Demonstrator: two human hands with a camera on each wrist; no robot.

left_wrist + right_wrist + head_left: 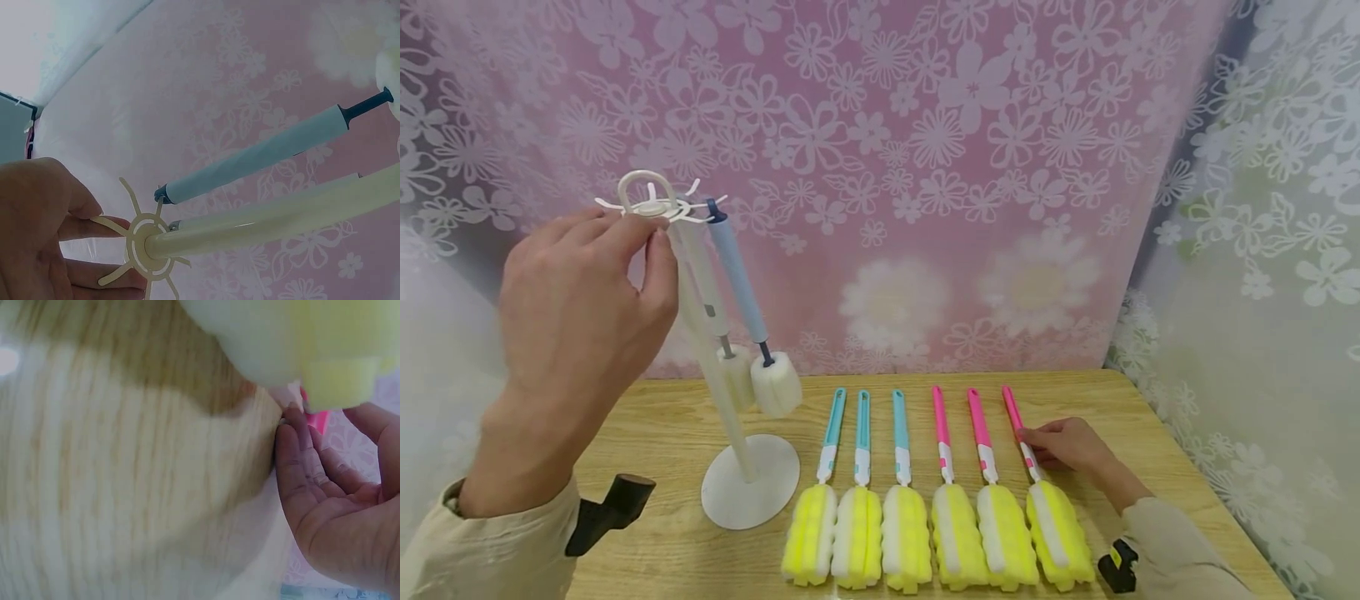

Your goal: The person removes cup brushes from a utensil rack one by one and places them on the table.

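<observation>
With its thumb and fingers my left hand pinches a prong at the top of a white hook stand, whose ring of hooks shows in the left wrist view. From those hooks hang a blue-handled sponge brush and a paler one behind it, partly hidden by the pole. At the right end of a row, my right hand pinches the handle of a pink-handled sponge brush lying on the wooden table. Its yellow and white head partly blocks the right wrist view of the fingertips.
Left of the gripped brush lie two more pink-handled sponge brushes and three teal-handled ones, side by side on the table. Behind the table hangs a pink flowered curtain; a pale one flanks the right side.
</observation>
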